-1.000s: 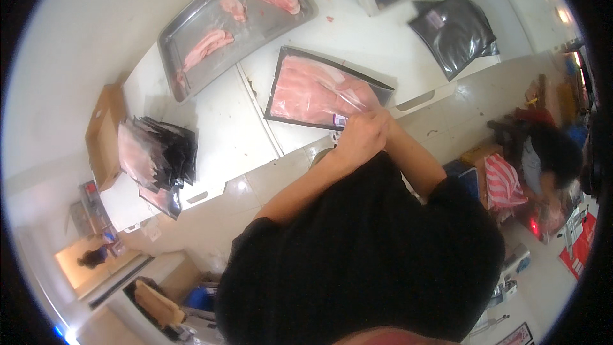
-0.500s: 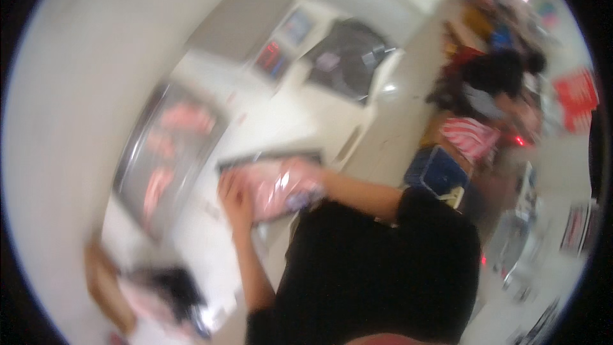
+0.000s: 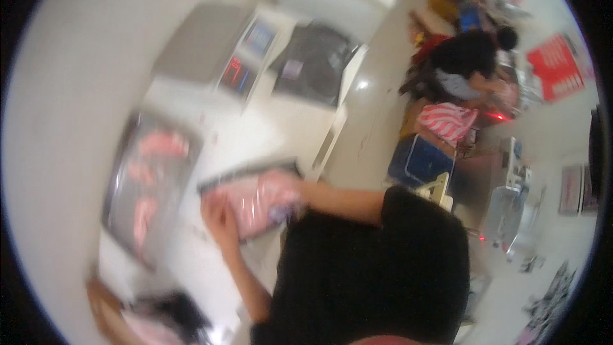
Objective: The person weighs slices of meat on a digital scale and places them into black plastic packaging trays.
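A flat plastic bag with a dark border and glossy pink contents, possibly meat, lies on the white table before me. My left hand is at its left edge, fingers bent over it and seemingly gripping. Across its right side reaches my right hand, whose fingers blend into the pink and are blurred. To the left, a clear-topped tray or pack holds several pink pieces.
Beyond the bag stands a scale with a lit red display, beside a dark plastic sheet or bag. At lower left is another person's arm. On the right, a blue crate stands near a bent-over person.
The view has shifted, so the scale and table things sit lower and further left. Both hands remain on the bag; the left fingers look more bent.
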Available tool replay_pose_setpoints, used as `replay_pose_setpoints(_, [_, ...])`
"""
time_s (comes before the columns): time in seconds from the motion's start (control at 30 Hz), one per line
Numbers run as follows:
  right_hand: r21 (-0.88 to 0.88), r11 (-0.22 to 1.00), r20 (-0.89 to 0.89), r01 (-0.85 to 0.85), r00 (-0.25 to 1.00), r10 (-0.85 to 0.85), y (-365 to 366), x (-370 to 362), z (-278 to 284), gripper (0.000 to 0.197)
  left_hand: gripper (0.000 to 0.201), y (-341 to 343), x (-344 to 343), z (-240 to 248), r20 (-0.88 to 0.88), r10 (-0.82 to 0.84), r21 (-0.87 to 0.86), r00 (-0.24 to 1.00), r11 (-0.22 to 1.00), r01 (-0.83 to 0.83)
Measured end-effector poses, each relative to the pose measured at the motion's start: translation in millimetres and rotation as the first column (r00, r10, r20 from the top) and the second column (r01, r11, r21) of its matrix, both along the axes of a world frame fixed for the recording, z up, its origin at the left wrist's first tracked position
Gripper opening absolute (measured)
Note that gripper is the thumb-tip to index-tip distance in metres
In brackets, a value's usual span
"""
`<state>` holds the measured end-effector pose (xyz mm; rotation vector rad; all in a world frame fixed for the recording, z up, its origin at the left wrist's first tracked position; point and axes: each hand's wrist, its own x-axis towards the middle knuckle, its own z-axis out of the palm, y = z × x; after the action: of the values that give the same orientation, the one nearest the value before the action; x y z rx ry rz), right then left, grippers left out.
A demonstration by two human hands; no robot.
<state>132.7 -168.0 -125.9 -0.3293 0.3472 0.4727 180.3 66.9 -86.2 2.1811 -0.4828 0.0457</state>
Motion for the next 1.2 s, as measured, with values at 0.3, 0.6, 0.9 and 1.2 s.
replay_pose_setpoints(0.3, [-0.019,0.982,0.296,0.189,0.939,-0.175,-37,-22,42,0.041,0.022,-22,12,16,0.07,0.077,-0.153,0.995,0.986,-0.066])
replay_pose_setpoints(0.6, [0.035,0.969,0.089,0.245,0.965,-0.248,-51,-27,41,0.056,0.02,-19,-4,30,0.176,-0.079,0.137,0.981,0.989,0.055])
replay_pose_setpoints(0.9, [-0.183,0.946,0.168,0.268,0.956,-0.239,-70,-39,22,0.062,0.032,-25,-12,33,0.178,-0.08,0.167,0.981,0.985,0.049])
replay_pose_setpoints(1.2, [-0.779,0.548,0.236,0.305,0.952,-0.195,-116,-85,41,0.037,0.021,-41,-57,55,0.237,0.154,-0.001,0.959,0.987,-0.158])
